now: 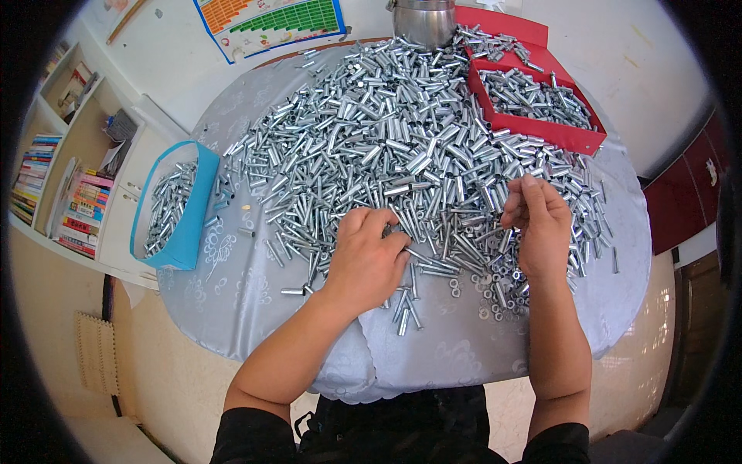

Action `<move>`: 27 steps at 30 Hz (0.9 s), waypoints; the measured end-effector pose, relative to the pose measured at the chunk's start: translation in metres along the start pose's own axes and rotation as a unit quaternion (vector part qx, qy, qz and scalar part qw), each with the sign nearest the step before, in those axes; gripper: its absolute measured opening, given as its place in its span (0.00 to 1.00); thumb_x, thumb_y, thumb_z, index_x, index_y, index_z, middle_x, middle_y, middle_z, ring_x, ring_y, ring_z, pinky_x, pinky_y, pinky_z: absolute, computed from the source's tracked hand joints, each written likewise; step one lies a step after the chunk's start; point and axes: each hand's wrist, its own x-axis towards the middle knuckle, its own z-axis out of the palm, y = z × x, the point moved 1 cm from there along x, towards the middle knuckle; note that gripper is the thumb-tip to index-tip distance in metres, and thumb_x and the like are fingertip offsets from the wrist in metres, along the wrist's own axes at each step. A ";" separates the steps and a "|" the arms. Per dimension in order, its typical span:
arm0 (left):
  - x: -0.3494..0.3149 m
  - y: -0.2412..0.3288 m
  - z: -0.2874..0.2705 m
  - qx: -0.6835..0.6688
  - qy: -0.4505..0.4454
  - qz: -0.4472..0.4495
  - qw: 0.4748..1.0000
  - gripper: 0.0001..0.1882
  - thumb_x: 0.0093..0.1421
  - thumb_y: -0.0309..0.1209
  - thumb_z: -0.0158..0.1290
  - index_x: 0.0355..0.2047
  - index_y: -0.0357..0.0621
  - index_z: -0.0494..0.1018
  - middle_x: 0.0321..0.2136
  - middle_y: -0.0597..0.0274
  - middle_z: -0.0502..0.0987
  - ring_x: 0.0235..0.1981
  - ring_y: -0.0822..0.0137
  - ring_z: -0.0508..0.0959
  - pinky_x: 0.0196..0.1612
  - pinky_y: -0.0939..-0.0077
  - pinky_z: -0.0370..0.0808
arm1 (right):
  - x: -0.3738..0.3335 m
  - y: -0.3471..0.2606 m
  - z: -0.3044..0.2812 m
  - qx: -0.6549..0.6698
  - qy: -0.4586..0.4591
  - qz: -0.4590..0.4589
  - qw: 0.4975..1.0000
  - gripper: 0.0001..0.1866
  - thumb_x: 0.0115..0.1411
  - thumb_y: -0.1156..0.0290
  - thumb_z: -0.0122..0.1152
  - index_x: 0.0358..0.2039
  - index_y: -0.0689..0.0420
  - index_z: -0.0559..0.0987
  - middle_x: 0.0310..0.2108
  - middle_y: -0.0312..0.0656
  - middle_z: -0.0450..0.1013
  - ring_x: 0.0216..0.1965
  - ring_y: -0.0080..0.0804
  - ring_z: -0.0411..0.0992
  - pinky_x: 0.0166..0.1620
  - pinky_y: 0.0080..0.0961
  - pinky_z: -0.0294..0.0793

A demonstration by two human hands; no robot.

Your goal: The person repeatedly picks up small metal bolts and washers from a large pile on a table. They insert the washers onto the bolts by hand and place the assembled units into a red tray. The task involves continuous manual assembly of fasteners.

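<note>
A large heap of shiny metal sleeves and bolts [363,147] covers much of the round table. My left hand [365,259] rests at the heap's near edge with its fingers curled down among the parts; whatever they grip is hidden. Over the right side of the heap is my right hand [543,228], its thumb and fingers drawn together in a pinch. Anything between those fingertips is too small to make out. Small nuts and washers [495,298] lie loose between the hands, nearer me. A few bolts [408,308] are scattered just below my left hand.
A blue fabric bin [185,232] of metal parts stands at the table's left. At the back right, a red open box [541,138] holds more parts, with a steel canister [425,23] beside it. A patterned grey cloth [255,309] covers the table; a bookshelf [77,155] stands left.
</note>
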 end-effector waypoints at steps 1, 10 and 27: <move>0.000 -0.001 -0.001 0.002 -0.001 0.001 1.000 0.09 0.48 0.31 0.62 0.32 0.48 0.79 0.41 0.62 0.73 0.46 0.55 0.68 0.52 0.60 0.63 | 0.000 0.000 0.000 -0.004 0.003 -0.006 1.000 0.15 0.67 0.62 0.53 0.32 0.61 0.79 0.21 0.35 0.73 0.20 0.21 0.70 0.25 0.18 0.69; -0.001 -0.005 -0.001 0.004 0.007 0.004 1.000 0.06 0.50 0.28 0.60 0.30 0.46 0.77 0.39 0.63 0.74 0.44 0.56 0.68 0.50 0.63 0.65 | 0.002 -0.002 0.003 -0.055 0.028 -0.025 0.998 0.14 0.66 0.64 0.55 0.30 0.62 0.79 0.20 0.35 0.72 0.20 0.19 0.68 0.25 0.18 0.67; 0.002 0.000 -0.008 -0.157 0.107 -0.044 0.981 0.07 0.54 0.25 0.58 0.34 0.40 0.76 0.30 0.58 0.77 0.31 0.60 0.74 0.38 0.68 0.70 | -0.017 -0.025 -0.009 -0.631 -0.199 -0.094 0.744 0.10 0.49 0.67 0.67 0.28 0.59 0.78 0.26 0.47 0.76 0.31 0.46 0.75 0.35 0.40 0.73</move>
